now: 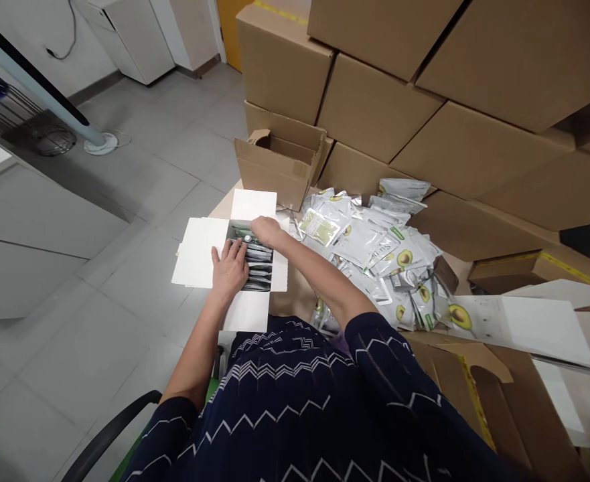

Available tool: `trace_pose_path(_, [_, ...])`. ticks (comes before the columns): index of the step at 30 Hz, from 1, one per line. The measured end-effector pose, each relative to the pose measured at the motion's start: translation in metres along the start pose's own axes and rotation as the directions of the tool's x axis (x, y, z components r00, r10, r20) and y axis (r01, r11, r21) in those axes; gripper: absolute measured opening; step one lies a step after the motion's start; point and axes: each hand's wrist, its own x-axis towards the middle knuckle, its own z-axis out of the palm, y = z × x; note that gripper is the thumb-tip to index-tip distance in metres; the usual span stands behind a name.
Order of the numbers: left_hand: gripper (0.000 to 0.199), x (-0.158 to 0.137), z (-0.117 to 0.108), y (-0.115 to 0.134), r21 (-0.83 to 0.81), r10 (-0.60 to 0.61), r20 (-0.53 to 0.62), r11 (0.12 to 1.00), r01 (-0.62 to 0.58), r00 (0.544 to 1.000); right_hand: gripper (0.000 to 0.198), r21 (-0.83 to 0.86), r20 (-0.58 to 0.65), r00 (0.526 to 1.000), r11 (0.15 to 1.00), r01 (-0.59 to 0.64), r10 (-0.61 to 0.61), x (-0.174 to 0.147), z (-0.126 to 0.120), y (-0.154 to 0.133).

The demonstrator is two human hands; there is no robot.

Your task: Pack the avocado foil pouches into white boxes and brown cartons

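Observation:
A white carton point(204, 251) with its flaps folded out stands in front of me, holding a row of upright foil pouches point(259, 268). My left hand point(230, 269) lies over the carton's left side, fingers spread and touching the pouches' top edges. At the carton's far right corner, my right hand point(267, 231) is curled with its fingertips down inside; whatever they grip is hidden. A green-edged pouch point(241, 231) shows between the two hands. Right of the carton lies a loose heap of white pouches point(359, 241) printed with avocados.
An open brown cardboard box point(279, 167) stands behind the carton. Stacked brown boxes point(380, 107) form a wall at the back right. Open cardboard point(500, 395) lies at my right, below flat white avocado-printed card point(530, 321). A chair armrest point(114, 428) is at my left.

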Motion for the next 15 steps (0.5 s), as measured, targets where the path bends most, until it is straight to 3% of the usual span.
trace_pose_path(5, [0.049, -0.006, -0.001, 0.007, -0.050, -0.014, -0.073, 0.999, 0.010, 0.997, 0.032, -0.013, -0.022, 1.000, 1.000, 0.015, -0.016, 0.000, -0.007, 0.003])
trace_pose_path(10, [0.041, -0.015, -0.006, 0.023, -0.168, 0.058, -0.125, 0.983, -0.079, 0.990, 0.033, -0.066, 0.098, 0.995, 0.998, 0.005, 0.001, 0.009, -0.007, -0.009])
trace_pose_path(15, [0.040, -0.035, -0.015, 0.052, -0.248, 0.083, -0.074, 0.964, -0.099, 0.994, 0.036, -0.071, 0.065, 0.997, 0.996, 0.056, -0.051, 0.017, 0.002, -0.018])
